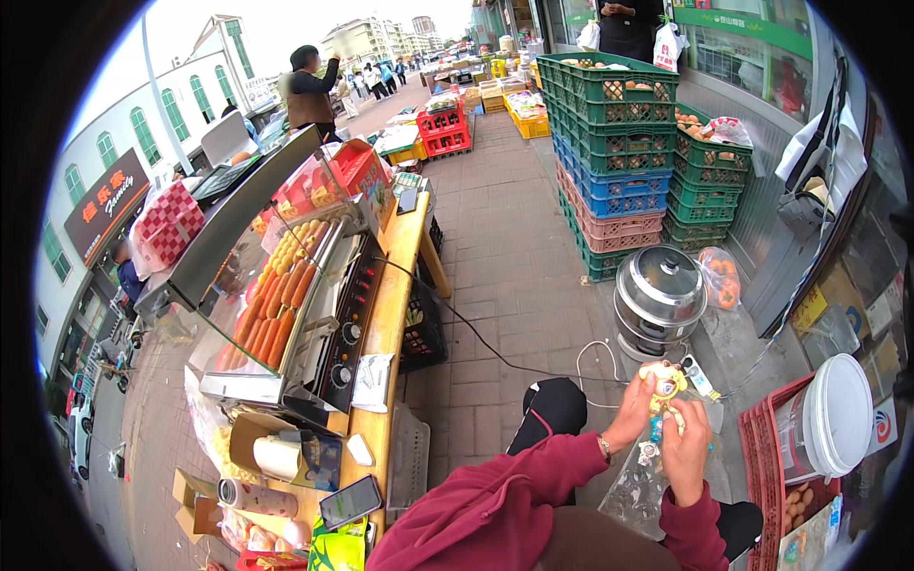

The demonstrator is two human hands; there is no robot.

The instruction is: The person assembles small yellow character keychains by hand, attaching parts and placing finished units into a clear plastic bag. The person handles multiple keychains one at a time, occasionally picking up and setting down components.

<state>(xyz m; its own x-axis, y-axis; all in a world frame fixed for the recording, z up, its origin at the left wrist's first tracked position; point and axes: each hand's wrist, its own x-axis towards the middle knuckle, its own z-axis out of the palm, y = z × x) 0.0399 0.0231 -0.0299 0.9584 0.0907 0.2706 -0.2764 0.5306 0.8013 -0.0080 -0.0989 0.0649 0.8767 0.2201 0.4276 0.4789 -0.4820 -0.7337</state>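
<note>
Yellow toy (pixel 665 383) is up in front of me, over my lap, with a round spot on its front. My left hand (pixel 628 414) holds it from the left side, with the thumb up near the top. My right hand (pixel 685 455) is just below, and its fingers are closed in a pinch by the low end of the toy. I cannot tell just what those fingertips have, because it is too small to see. Some blue bits (pixel 656 428) and a little white charm (pixel 647 452) are beside my right hand. I cannot tell if they are tied to the toy. A clear plastic bag (pixel 624 495) lies under my hands.

Past my hands, a big silver pot (pixel 657 303) stands on the ground with its lid on. A bag of orange fruit (pixel 721 278) sits just beside it, and a white power strip (pixel 702 378) is near. On my right, a red basket (pixel 759 466) has a white bucket (pixel 836 419) and brown eggs (pixel 798 502) in it. On my left is a wooden table (pixel 403 255). It has rows of sausages (pixel 274 319) behind glass, a phone (pixel 350 501) and a cup (pixel 255 497).
</note>
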